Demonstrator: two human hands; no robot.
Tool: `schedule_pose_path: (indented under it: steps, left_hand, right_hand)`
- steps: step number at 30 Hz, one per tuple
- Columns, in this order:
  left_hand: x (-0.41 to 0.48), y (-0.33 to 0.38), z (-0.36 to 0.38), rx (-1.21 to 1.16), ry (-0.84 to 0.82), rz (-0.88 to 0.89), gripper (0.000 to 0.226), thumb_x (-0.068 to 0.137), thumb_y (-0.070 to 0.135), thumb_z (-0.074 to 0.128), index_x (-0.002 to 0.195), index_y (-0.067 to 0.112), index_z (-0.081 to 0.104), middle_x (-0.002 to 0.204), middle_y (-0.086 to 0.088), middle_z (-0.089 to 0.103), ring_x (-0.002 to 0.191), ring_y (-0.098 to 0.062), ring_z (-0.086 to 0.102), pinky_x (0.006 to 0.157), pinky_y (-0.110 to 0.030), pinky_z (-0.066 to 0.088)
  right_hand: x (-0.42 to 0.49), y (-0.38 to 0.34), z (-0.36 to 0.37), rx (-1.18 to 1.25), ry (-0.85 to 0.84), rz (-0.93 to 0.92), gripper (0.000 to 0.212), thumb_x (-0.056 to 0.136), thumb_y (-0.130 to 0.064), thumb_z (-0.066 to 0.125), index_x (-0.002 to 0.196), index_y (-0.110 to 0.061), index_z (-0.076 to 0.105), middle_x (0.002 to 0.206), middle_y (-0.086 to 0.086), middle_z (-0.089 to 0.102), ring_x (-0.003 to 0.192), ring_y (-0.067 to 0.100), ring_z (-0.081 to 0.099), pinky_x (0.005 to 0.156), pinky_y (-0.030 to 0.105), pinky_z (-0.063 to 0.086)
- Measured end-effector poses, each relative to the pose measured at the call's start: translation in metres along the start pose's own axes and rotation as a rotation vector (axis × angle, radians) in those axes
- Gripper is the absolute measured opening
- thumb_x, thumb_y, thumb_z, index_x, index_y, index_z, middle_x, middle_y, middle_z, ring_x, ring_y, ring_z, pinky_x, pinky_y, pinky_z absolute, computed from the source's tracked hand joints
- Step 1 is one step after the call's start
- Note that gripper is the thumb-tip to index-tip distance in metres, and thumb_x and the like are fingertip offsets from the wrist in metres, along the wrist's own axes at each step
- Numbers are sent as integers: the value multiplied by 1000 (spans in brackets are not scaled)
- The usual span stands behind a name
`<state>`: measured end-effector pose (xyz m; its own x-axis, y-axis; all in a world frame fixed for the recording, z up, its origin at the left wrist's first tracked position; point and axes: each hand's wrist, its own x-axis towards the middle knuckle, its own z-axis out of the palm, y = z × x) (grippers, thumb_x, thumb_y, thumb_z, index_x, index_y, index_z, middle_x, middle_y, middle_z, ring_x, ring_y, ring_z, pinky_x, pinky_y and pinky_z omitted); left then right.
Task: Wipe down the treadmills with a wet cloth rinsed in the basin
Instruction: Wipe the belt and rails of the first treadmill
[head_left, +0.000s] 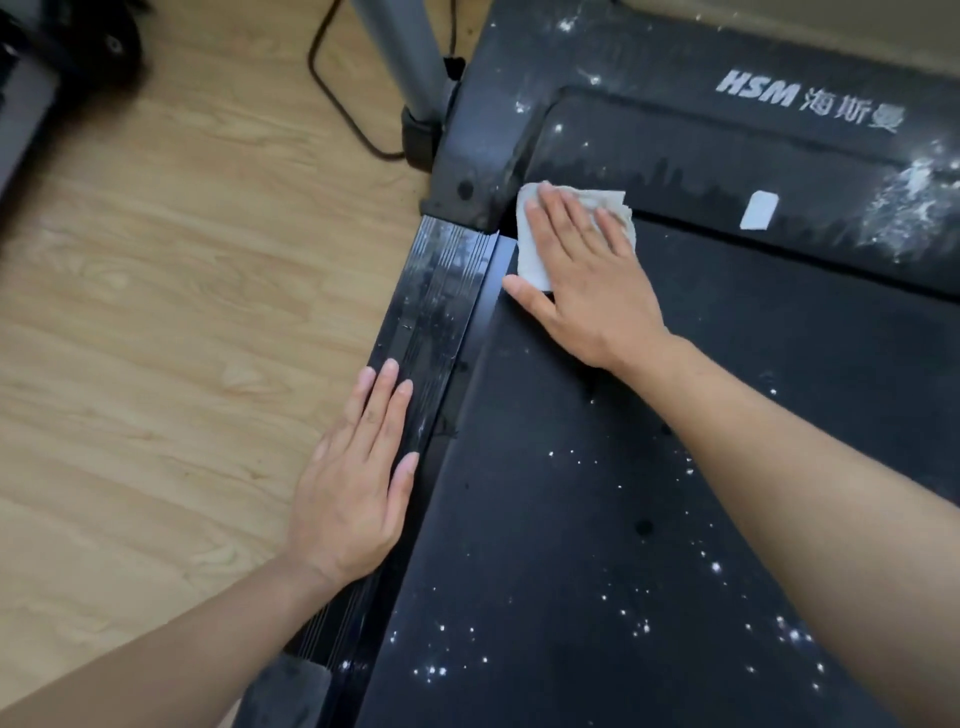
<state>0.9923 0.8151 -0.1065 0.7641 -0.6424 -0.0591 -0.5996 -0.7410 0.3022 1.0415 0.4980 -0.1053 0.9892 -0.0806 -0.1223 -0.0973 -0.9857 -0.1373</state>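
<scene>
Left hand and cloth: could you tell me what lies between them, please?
In the head view, only the ribbed side rail runs from the left hand toward the cloth under the right hand; nothing loose lies there.

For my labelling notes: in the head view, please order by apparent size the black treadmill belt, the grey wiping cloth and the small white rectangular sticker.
1. Black treadmill belt, by far the largest.
2. Grey wiping cloth, partly hidden under the right hand.
3. Small white rectangular sticker, smallest.

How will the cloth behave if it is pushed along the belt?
The cloth is probably floppy: its edges look crumpled. Pinned flat by the right hand, it should slide rather than roll, though it may bunch up on the belt.
</scene>
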Motion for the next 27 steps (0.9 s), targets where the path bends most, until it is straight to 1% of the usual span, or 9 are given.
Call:
schedule_pose_path:
  steps: [7, 9, 12, 15, 16, 18, 20, 24, 27]
  left_hand:
    - [1, 0, 1, 5, 1, 10, 65, 105, 28, 40, 163, 6, 20, 174, -4, 8, 161, -24, 7, 121, -40, 35]
    - [2, -1, 1, 18, -1, 15, 65, 105, 28, 40, 163, 5, 20, 174, -4, 8, 161, -24, 7, 124, -42, 32]
    - [1, 1, 0, 42, -9, -2, 64, 106, 29, 38, 163, 5, 21, 174, -4, 6, 161, -23, 7, 122, -43, 35]
    - [1, 2, 0, 62, -10, 0, 64, 106, 29, 38, 163, 5, 21, 174, -4, 6, 161, -23, 7, 121, -41, 35]
    - [1, 2, 0, 67, -12, 1, 64, 106, 29, 38, 163, 5, 21, 174, -4, 6, 161, -23, 6, 121, -41, 35]
    - [1, 3, 1, 69, -13, -3, 64, 106, 30, 37, 163, 6, 20, 175, -3, 6, 161, -22, 5, 120, -38, 35]
    - [0, 4, 2, 65, -7, -7, 64, 106, 30, 36, 164, 6, 20, 175, -2, 6, 161, -22, 6, 116, -37, 36]
    - [2, 3, 1, 54, -5, 1, 65, 106, 32, 33, 164, 6, 19, 175, -3, 7, 161, -22, 7, 113, -41, 43]
    - [1, 4, 0, 41, 0, -14, 65, 106, 33, 34, 164, 8, 20, 175, -2, 6, 161, -21, 7, 114, -42, 43]
  right_hand:
    - [-35, -24, -1, 44, -87, -48, 95, 101, -76, 16, 169, -11, 0, 177, 7, -4, 163, 20, -11, 132, 46, -4]
    - [-97, -54, 13, 28, -146, -224, 103, 98, -81, 20, 168, -8, 2, 177, 10, 1, 163, 25, -9, 132, 51, 1]
    - [-199, -92, 31, -42, -293, -621, 104, 99, -82, 24, 168, -7, 2, 177, 10, -2, 163, 25, -11, 131, 51, 9]
    - [-179, -60, 32, -48, -257, -808, 96, 102, -77, 27, 169, -12, 2, 177, 4, -1, 163, 19, -9, 131, 46, 4]
    - [-152, -44, 26, -49, -230, -755, 96, 102, -78, 27, 169, -14, 5, 177, 3, 2, 164, 19, -6, 132, 46, 5]
    - [-84, -6, 8, -55, -136, -507, 98, 100, -81, 25, 169, -14, 9, 177, 4, 7, 164, 21, 1, 131, 50, 11]
    - [-32, 32, -15, -101, -123, -289, 101, 99, -83, 19, 169, -13, 5, 177, 6, 4, 164, 22, 1, 131, 50, 11]
    - [-13, 34, -18, -87, -106, -211, 109, 95, -88, 19, 168, -9, -1, 177, 9, -3, 164, 21, -7, 132, 49, 5]
    - [-93, -28, 6, -27, -117, -242, 118, 91, -91, 26, 168, -5, 4, 176, 13, -1, 163, 26, -9, 130, 53, 8]
